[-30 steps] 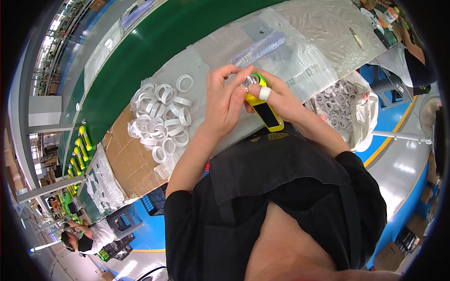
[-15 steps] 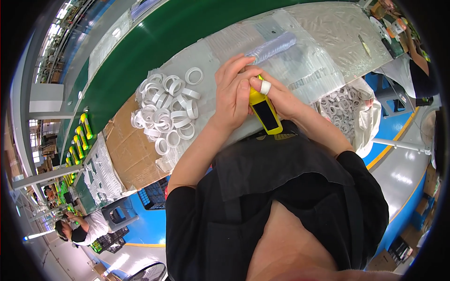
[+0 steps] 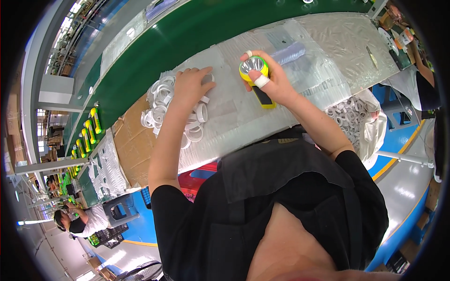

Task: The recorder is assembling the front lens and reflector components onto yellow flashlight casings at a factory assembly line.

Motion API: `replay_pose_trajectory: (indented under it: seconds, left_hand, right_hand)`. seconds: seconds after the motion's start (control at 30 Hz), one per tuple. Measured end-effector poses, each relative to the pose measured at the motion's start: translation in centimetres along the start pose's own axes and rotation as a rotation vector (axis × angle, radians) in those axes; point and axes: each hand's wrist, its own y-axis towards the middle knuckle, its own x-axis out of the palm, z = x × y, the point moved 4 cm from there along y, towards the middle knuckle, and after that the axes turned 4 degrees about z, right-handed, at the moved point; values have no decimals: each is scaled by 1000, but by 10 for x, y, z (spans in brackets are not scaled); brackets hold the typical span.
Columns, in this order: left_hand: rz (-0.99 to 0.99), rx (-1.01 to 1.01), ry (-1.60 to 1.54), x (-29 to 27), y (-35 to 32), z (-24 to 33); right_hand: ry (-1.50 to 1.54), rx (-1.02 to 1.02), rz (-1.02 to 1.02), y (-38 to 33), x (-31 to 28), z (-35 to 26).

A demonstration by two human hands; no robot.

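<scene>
My right hand is closed around a yellow flashlight with a green rim; its shiny reflector faces up toward me. White tape wraps two of that hand's fingers. My left hand lies apart from it, to the left, fingers spread flat on a pile of white plastic rings on the clear-plastic-covered workbench. Whether a ring is pinched under the fingers is hidden.
A green conveyor belt runs behind the bench, with yellow-green flashlights on it at far left. Cardboard lies left of the rings. A bag of white rings hangs at right. Clear tubes lie behind. Another person sits lower left.
Both hands were together on the flashlight. My left hand has let go and moved left onto the ring pile; my right hand keeps the flashlight, head turned upward.
</scene>
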Motion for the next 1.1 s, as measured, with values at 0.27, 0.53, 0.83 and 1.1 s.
replay_pose_trajectory:
  seconds: [0.27, 0.53, 0.83, 1.1]
  left_hand:
    - [447, 96, -1316, -60, -5, 68]
    - [592, 283, -747, -57, -8, 90]
    - [462, 327, -696, -63, -3, 103]
    - [301, 291, -798, -51, 9, 134]
  right_hand:
    - [-42, 34, 27, 2, -4, 2]
    - [111, 26, -72, 2, -5, 3]
    - [-375, -303, -92, 6, -35, -27]
    - [-956, -316, -434, 25, -59, -103]
